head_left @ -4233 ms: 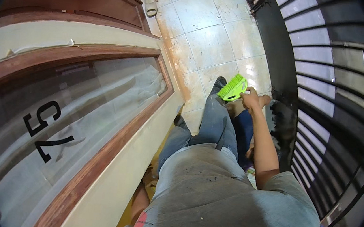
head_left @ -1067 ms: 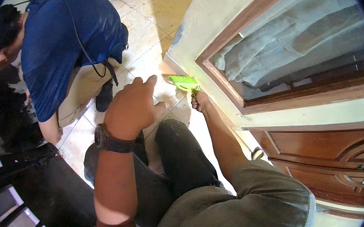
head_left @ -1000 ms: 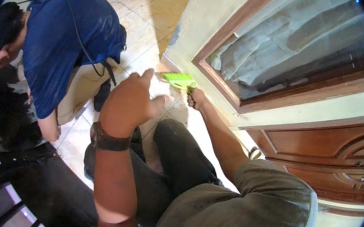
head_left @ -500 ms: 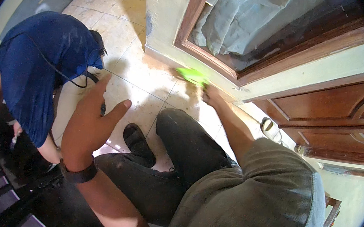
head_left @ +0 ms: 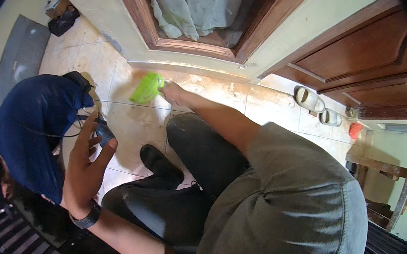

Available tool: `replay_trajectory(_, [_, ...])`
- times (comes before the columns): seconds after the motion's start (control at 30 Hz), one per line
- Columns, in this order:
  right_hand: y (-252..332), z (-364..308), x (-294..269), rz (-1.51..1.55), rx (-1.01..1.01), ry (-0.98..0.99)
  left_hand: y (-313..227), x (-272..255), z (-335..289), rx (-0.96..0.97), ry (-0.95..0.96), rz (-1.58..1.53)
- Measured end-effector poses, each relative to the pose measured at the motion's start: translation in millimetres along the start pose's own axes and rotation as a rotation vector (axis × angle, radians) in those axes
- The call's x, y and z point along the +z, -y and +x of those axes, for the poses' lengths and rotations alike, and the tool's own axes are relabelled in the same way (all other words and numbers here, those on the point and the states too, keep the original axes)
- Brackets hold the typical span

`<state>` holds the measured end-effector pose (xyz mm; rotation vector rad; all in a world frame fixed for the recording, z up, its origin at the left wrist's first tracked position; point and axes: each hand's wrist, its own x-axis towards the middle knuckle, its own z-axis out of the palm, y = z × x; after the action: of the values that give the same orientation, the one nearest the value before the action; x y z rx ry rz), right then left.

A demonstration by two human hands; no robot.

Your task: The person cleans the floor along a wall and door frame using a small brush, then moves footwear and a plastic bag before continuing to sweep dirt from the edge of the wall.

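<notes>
A flared, bright green plastic tool (head_left: 147, 88) is gripped in my right hand (head_left: 171, 94). Its exact kind is not clear. My right arm reaches across above my bent knee, and the tool is over the tiled floor (head_left: 135, 120) in front of the wall. My left hand (head_left: 84, 171) is raised at the left, with thumb and fingers apart and nothing in them. Beyond its thumb shows a dark, rounded object (head_left: 105, 133), partly covered by the fingers. A black band (head_left: 87, 215) circles my left wrist.
A person in a blue shirt (head_left: 35, 124) crouches close at my left. A wood-framed window (head_left: 197, 48) and a wooden door (head_left: 360, 54) line the wall. Light slip-on shoes (head_left: 310, 99) lie by the doorway. A black bag (head_left: 64, 20) sits far left; a wooden stand (head_left: 383, 166) is at the right.
My right hand has swept the green tool leftward along the wall and a little out from it. The view has turned, bringing more of the doorway side in. My left hand stays raised and open.
</notes>
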<state>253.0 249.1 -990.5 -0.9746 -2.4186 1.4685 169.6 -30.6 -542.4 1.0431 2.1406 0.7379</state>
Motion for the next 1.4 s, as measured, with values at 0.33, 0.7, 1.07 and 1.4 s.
replay_trajectory(0.33, [-88,-116,-119,0.963,0.747,-0.239,13,-21,-13,-0.095,-0.004,0.027])
replay_trajectory(0.7, [-19,-179,-137,0.313,0.431,-0.098,-2,29,50,-0.028,0.082,0.102])
replay_trajectory(1.07, [-99,-13,-111,0.519,0.495,-0.268,8,58,94,-0.013,0.159,0.144])
replay_trajectory(1.4, [-144,-319,-243,0.798,0.890,-0.594,5,47,63,0.069,0.072,0.077])
